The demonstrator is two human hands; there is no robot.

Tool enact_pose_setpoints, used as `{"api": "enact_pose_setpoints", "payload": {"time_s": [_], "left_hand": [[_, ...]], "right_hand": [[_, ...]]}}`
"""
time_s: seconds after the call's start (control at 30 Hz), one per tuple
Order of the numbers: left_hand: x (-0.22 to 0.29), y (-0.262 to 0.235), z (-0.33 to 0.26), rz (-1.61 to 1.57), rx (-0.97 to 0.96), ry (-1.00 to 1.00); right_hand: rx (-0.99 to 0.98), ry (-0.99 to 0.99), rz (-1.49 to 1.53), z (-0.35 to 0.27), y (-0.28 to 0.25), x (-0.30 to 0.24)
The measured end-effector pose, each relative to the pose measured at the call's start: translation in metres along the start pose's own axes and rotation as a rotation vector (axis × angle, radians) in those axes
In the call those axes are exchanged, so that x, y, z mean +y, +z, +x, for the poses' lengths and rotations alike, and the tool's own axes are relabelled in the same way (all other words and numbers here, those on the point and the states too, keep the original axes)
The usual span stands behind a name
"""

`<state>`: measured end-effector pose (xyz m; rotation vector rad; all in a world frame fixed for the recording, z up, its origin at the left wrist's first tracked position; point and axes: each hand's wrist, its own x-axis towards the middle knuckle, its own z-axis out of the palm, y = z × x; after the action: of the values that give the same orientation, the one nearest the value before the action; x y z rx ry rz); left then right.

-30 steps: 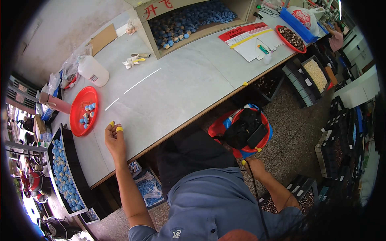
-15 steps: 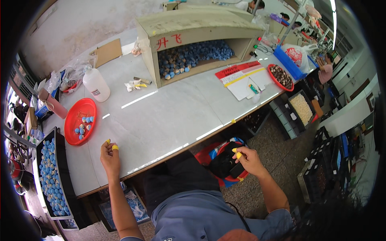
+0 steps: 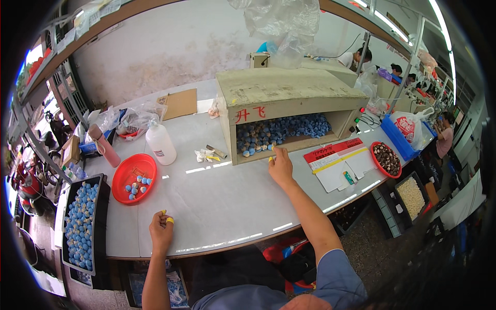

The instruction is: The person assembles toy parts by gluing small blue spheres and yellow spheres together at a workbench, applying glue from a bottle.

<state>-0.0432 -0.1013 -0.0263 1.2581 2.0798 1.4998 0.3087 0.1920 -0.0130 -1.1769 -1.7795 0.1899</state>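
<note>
My right hand [image 3: 280,168] reaches to the front edge of a beige box [image 3: 289,85] with a wide opening. Its thumb and forefinger are apart, the forefinger beside the nearest of the blue balls [image 3: 253,140] heaped inside; whether it touches one is unclear. Yellow covers sit on some fingertips of both hands. Over the table's near left part, my left hand [image 3: 161,231] is closed, fingers curled in; what it holds, if anything, is hidden. Beyond it lies a red round tray [image 3: 120,181] with several blue-and-cream balls [image 3: 138,187].
A black bin [image 3: 81,227] of blue balls stands at the table's left end. Behind the tray are a white bottle [image 3: 160,143] and a pink flask [image 3: 105,147]. A red-and-white sheet [image 3: 338,164] and a red bowl [image 3: 386,160] of dark pieces lie at the right.
My right hand has moved forward from beyond the table's near edge to the box opening. My left hand stays closed near the table edge. The view has tilted up, showing more wall.
</note>
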Motion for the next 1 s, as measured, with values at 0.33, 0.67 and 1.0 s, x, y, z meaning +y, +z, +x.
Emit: {"api": "enact_pose_setpoints", "payload": {"time_s": [0.33, 0.67, 1.0], "left_hand": [[-0.006, -0.002, 0.001, 0.073, 0.051, 0.001], [-0.012, 0.009, 0.01, 0.054, 0.037, 0.02], [-0.005, 0.0, -0.001, -0.093, 0.006, -0.045]], "right_hand": [[-0.242, 0.24, -0.253, 0.048, 0.013, 0.02], [-0.379, 0.792, 1.261, 0.021, -0.011, 0.033], [-0.697, 1.047, 1.621, -0.043, -0.017, -0.079]]}}
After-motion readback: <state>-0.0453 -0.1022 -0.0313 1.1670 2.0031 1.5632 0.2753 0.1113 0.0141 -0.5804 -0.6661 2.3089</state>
